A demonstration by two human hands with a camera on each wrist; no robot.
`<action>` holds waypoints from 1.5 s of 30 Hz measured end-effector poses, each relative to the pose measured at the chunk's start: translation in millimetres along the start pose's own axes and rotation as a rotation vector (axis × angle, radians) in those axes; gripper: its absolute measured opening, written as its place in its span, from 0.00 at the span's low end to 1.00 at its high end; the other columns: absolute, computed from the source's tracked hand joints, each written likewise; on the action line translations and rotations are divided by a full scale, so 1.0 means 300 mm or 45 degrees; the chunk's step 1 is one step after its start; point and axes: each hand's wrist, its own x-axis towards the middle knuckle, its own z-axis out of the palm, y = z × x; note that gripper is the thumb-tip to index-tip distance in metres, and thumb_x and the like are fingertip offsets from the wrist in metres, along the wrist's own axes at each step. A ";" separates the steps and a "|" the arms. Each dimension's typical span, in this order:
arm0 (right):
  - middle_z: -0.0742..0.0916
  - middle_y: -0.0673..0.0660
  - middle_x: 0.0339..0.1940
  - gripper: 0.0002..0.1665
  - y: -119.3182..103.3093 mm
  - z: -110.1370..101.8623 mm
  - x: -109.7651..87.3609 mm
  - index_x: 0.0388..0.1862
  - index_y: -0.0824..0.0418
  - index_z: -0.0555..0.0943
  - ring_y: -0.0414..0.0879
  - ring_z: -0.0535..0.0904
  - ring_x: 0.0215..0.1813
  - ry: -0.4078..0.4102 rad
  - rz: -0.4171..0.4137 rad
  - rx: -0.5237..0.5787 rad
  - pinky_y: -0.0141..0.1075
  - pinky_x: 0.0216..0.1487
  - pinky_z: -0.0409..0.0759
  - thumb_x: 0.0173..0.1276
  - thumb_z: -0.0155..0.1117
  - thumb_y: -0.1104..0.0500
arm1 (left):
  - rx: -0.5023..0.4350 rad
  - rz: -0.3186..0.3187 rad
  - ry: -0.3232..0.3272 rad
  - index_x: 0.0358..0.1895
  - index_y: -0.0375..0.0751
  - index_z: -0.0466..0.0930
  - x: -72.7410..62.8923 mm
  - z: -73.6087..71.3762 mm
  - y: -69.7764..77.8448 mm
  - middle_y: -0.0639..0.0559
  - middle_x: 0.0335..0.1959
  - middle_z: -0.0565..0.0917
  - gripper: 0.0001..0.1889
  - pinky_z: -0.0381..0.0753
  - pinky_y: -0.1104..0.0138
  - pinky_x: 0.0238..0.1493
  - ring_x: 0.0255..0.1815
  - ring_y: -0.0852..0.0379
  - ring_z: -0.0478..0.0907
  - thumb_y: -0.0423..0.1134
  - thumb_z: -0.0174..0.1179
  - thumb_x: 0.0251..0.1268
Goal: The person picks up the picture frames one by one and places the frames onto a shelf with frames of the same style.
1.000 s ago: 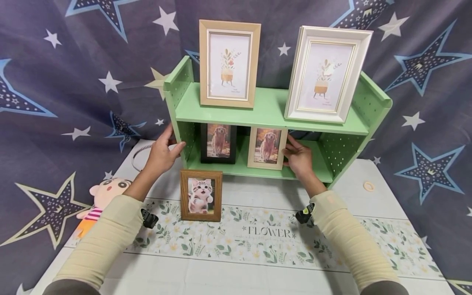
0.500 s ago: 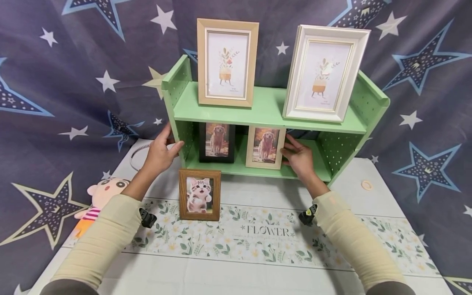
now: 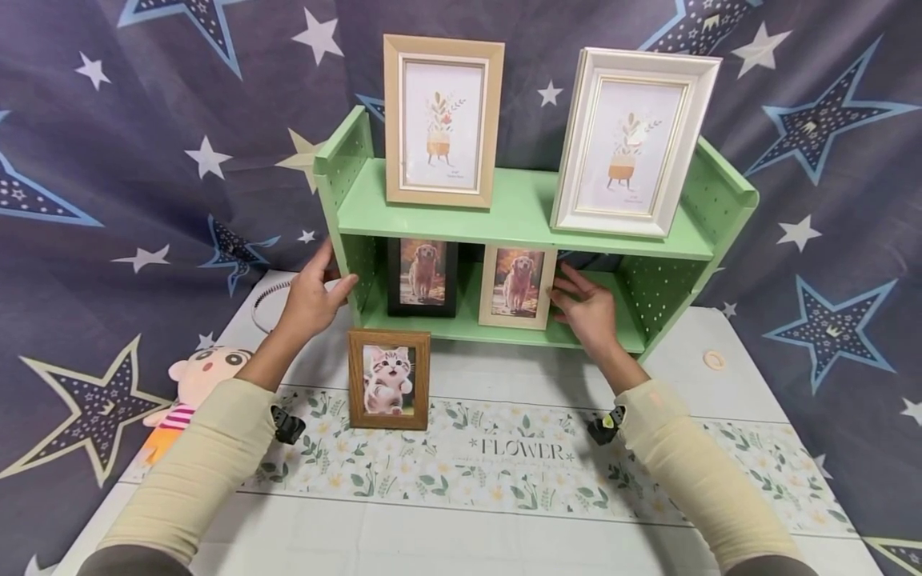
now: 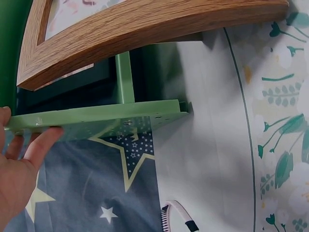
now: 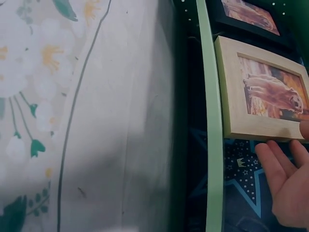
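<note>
A green two-tier shelf stands on the table. My left hand holds its left side panel, the thumb at the front edge and the fingers along the outer face. On the lower tier, a pale wood photo frame with a dog picture stands right of a black photo frame with a similar picture. My right hand is at the pale frame's right edge, fingers nearly straight beside it, thumb tip overlapping its front. A brown wood frame with a kitten picture stands before the shelf.
The top tier carries a light wood frame and a white frame, both with plant prints. A soft doll and a headband lie at left, a small ring at right. A starry cloth hangs behind.
My right hand has eased slightly right, its fingers a little looser at the pale frame's edge. My left hand stays on the shelf's side. The head view shifts slightly.
</note>
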 end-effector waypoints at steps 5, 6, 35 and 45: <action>0.86 0.62 0.62 0.34 -0.009 -0.010 -0.029 0.74 0.51 0.74 0.61 0.88 0.49 -0.040 -0.036 0.022 0.42 0.42 0.91 0.70 0.70 0.59 | 0.014 0.004 0.003 0.84 0.63 0.48 0.003 0.000 -0.001 0.35 0.59 0.80 0.41 0.89 0.73 0.35 0.59 0.37 0.82 0.38 0.60 0.76; 0.86 0.63 0.62 0.34 -0.009 -0.011 -0.035 0.74 0.52 0.74 0.60 0.89 0.48 -0.047 -0.038 0.027 0.42 0.42 0.91 0.70 0.70 0.60 | 0.016 0.006 0.004 0.84 0.63 0.48 0.004 -0.001 -0.001 0.35 0.59 0.80 0.41 0.89 0.73 0.35 0.59 0.37 0.82 0.38 0.60 0.76; 0.85 0.65 0.63 0.31 0.000 0.041 -0.165 0.70 0.56 0.78 0.38 0.90 0.39 -0.140 -0.014 0.132 0.33 0.38 0.91 0.69 0.70 0.65 | 0.005 -0.002 -0.001 0.83 0.68 0.44 0.002 0.001 -0.002 0.33 0.57 0.81 0.43 0.86 0.76 0.32 0.57 0.37 0.82 0.39 0.59 0.76; 0.86 0.61 0.62 0.31 0.009 0.089 -0.212 0.70 0.53 0.78 0.39 0.91 0.42 -0.190 0.022 0.132 0.37 0.40 0.92 0.68 0.72 0.63 | 0.011 -0.022 -0.017 0.83 0.68 0.43 0.000 -0.002 0.002 0.34 0.59 0.80 0.43 0.87 0.75 0.33 0.58 0.37 0.82 0.39 0.59 0.76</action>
